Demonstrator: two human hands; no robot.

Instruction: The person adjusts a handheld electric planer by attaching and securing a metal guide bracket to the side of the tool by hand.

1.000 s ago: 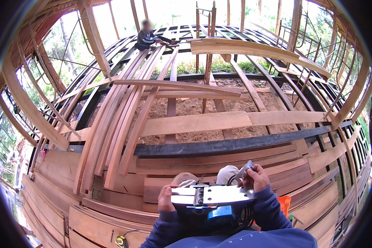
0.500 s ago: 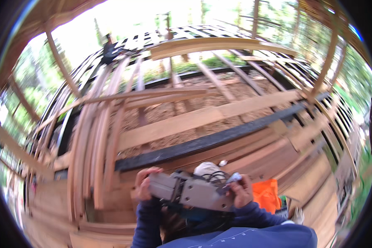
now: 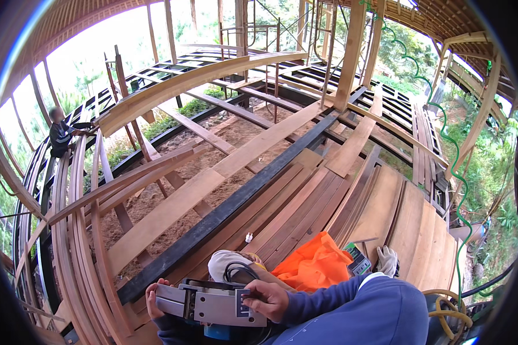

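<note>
The planer (image 3: 204,305) sits low in the view, towards half past six, with its flat metal sole turned up and its long side running from nine o'clock to three. Taking the planer as the clock's centre, the left hand (image 3: 153,300) is at nine o'clock. It is bent around the end of the tool, fingertips at the far edge and the rest of the hand against the side. The grip is closed on the planer's end; the underside of the hold is hidden. The left forearm rises from the lower edge, mostly covered by the tool.

The right hand (image 3: 271,299) is at three o'clock, back of the hand facing up and fingers curled in. Thumb and fingers are drawn together on a small squarish plate (image 3: 242,302), pinched upright over that end of the sole; whether the plate touches the metal, I cannot tell. The right forearm, in a blue sleeve (image 3: 334,292), comes in nearly level, pointing just under nine o'clock.

A dark cord (image 3: 236,268) loops beyond the tool at about one o'clock. At two o'clock lies bright orange material (image 3: 313,264), and farther out, between two and three, a pale glove (image 3: 387,260). A black beam (image 3: 230,214) slants away between one and two. Between ten and eleven, well apart, a co-worker (image 3: 61,135) sits beside long boards (image 3: 75,213).
</note>
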